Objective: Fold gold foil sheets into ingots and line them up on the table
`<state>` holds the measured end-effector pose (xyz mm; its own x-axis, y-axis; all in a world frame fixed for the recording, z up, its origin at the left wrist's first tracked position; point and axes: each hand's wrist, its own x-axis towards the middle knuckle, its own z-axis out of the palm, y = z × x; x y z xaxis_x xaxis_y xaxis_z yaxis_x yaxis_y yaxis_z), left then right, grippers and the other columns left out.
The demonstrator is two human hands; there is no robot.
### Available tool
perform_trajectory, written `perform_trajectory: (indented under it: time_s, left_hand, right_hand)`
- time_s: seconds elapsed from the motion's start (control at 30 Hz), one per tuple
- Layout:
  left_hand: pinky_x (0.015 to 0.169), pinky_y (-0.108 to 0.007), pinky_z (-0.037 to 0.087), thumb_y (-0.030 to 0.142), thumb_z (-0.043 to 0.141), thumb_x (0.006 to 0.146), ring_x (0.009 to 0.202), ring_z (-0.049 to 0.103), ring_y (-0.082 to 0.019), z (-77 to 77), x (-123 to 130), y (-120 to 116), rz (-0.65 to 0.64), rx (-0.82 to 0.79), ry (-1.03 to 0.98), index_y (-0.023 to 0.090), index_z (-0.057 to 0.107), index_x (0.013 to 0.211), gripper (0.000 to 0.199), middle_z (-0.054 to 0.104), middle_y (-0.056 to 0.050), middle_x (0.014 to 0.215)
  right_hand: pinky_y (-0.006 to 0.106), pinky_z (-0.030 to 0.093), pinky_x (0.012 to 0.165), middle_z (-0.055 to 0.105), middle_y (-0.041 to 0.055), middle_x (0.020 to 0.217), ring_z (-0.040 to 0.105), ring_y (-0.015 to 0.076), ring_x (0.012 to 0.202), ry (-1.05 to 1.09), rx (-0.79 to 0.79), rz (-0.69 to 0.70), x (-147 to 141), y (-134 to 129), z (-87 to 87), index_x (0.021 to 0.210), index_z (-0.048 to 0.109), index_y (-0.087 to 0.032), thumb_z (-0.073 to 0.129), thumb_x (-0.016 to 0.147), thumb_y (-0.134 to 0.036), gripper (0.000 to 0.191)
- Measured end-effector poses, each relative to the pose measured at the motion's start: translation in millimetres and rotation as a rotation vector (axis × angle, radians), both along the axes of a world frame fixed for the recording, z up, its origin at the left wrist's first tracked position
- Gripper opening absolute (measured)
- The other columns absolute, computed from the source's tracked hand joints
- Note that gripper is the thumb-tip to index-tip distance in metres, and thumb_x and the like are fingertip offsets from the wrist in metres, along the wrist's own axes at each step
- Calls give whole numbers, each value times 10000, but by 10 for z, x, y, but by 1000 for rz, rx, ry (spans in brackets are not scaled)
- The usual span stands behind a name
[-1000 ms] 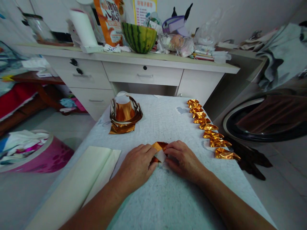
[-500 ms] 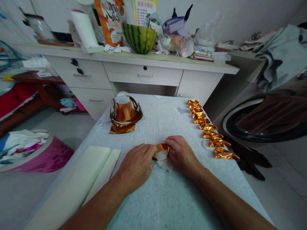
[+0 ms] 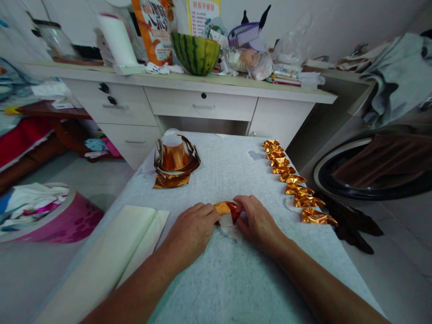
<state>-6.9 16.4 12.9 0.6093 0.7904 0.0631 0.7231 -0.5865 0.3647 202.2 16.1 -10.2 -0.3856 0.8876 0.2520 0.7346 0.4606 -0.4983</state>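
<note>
A small piece of copper-gold foil paper (image 3: 227, 209) with a white patch at its front lies between my hands, near the middle of the cloth-covered table. Its left end is pinched by my left hand (image 3: 195, 227), and its right end by my right hand (image 3: 257, 221). Along the table's right edge runs a row of several folded gold foil pieces (image 3: 293, 180). At the back left stands a curled stack of copper foil sheets (image 3: 175, 155) around a white-topped roll. Folded cream paper (image 3: 111, 243) lies at the left, beside my left forearm.
Behind the table (image 3: 232, 157) is a white counter (image 3: 202, 82) bearing half a watermelon (image 3: 195, 54), an orange bag and plastic bags. A pink bin (image 3: 76, 216) stands on the left, a washing machine (image 3: 337, 157) on the right.
The foil piece now shows a brighter, flatter upper face between my hands. My right hand's fingers have shifted slightly toward me, and my left hand has moved slightly left.
</note>
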Motion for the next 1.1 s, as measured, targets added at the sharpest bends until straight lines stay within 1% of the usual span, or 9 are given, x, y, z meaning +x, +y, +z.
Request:
perform_trajectory:
  time_s: [0.1,0.2,0.37,0.47,0.6,0.7,0.83,0.97,1.1]
  left_hand:
    - [748,-324,448,100,475,863,829,530,-191,11,-1,-5,7,-4,-10,201,600,867,160,616,-20,857]
    - [749,-323,441,100,482,858,835,533,-191,5,-8,-4,8,-5,-26,208,595,852,157,617,-13,849]
    - [753,-325,444,93,471,857,840,541,-194,10,-10,10,17,-19,-18,203,599,851,169,625,-19,850]
    - [751,-320,446,82,467,845,841,542,-193,34,-5,10,20,-21,-17,200,593,851,173,629,-21,858]
    - [747,-311,440,64,474,818,837,536,-188,44,-9,6,27,-38,-21,201,585,828,176,625,-13,846]
    - [757,-311,436,80,479,829,855,531,-187,27,-12,10,38,-44,-45,207,598,863,177,625,-8,867]
    - [798,-326,443,85,494,831,903,525,-198,8,-5,11,41,-48,-40,211,615,974,226,620,-19,930]
    - [784,-332,449,131,458,885,874,533,-203,0,-3,15,48,-30,27,195,634,916,190,614,-39,893]
    - [784,-326,449,134,424,908,869,540,-197,-31,-12,30,61,-18,46,202,631,942,221,611,-38,890]
  right_hand:
    - [343,432,773,567,53,877,488,200,851,-5,-13,32,-13,-2,43,927,580,-176,502,684,23,324]
    - [337,432,775,538,54,915,479,197,877,-1,22,47,-16,-6,60,830,624,-191,531,708,17,258]
    - [367,439,836,514,78,1111,459,228,1004,29,109,24,-5,-9,21,844,665,-214,592,748,-34,217]
    - [339,433,825,582,61,1012,483,201,947,18,73,92,-10,-8,38,863,642,-201,546,780,-12,228]
    - [317,417,784,618,32,862,489,180,841,-22,17,133,-24,-7,79,908,604,-180,498,743,49,301]
    - [308,408,768,614,30,861,485,177,832,-31,20,124,-24,-6,73,918,610,-180,510,739,47,306]
    - [299,408,760,599,38,875,492,176,848,-35,32,120,-12,-6,31,849,641,-190,538,795,-6,218]
    - [298,420,763,601,47,903,503,176,857,-23,38,112,1,-10,-2,859,662,-196,552,846,-78,162]
    - [287,434,765,584,50,937,515,171,871,11,30,96,3,-21,4,897,675,-202,560,842,-91,168]
